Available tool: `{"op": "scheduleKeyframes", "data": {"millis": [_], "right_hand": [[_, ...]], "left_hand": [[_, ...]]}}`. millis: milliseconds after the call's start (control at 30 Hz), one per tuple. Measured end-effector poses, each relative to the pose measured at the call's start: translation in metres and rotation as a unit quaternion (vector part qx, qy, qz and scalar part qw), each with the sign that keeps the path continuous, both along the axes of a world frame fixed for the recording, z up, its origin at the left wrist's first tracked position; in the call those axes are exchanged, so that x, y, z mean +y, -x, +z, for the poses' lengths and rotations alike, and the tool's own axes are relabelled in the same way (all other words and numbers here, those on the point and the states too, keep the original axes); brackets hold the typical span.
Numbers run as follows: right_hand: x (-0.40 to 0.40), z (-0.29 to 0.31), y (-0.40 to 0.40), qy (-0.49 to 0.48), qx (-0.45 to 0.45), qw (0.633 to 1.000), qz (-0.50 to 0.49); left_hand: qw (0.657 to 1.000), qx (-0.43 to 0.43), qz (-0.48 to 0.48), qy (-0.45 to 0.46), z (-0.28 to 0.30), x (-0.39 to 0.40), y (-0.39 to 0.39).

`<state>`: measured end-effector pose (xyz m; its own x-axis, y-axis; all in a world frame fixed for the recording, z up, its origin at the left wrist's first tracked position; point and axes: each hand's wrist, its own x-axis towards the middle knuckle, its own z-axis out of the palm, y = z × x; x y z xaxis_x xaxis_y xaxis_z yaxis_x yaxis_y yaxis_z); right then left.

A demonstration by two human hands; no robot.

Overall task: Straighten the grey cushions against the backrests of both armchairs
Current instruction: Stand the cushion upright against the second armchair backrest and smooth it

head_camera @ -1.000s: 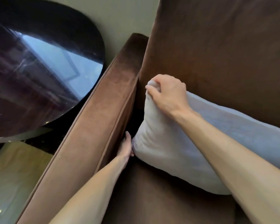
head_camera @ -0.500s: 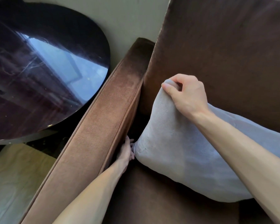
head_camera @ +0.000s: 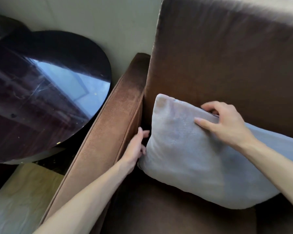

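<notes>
Right hand (head_camera: 227, 124) in loose grip over grey cushion (head_camera: 189, 159) top edge; left hand (head_camera: 136, 148) open-fingered against its side.

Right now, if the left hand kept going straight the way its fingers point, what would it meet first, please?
The left hand points up into the gap between the armrest and the grey cushion. Going straight on, it would probably meet the backrest at the dark corner, though depth there is unclear.
</notes>
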<state>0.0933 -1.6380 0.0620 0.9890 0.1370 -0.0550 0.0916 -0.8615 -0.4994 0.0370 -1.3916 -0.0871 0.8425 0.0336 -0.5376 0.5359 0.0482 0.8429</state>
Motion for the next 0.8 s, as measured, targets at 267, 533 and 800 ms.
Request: {"op": "scheduleKeyframes", "data": {"millis": [267, 533, 800], "right_hand": [[-0.119, 0.014, 0.039, 0.149, 0.04, 0.984, -0.087], [-0.142, 0.016, 0.041, 0.115, -0.019, 0.984, -0.132], [-0.221, 0.006, 0.074, 0.094, 0.084, 0.955, -0.268]], "left_hand": [[0.951, -0.238, -0.125, -0.149, 0.129, -0.007, -0.058], [0.946, -0.184, 0.041, -0.263, 0.142, -0.028, -0.067], [0.945, -0.182, -0.119, -0.245, 0.152, -0.043, -0.06]]}}
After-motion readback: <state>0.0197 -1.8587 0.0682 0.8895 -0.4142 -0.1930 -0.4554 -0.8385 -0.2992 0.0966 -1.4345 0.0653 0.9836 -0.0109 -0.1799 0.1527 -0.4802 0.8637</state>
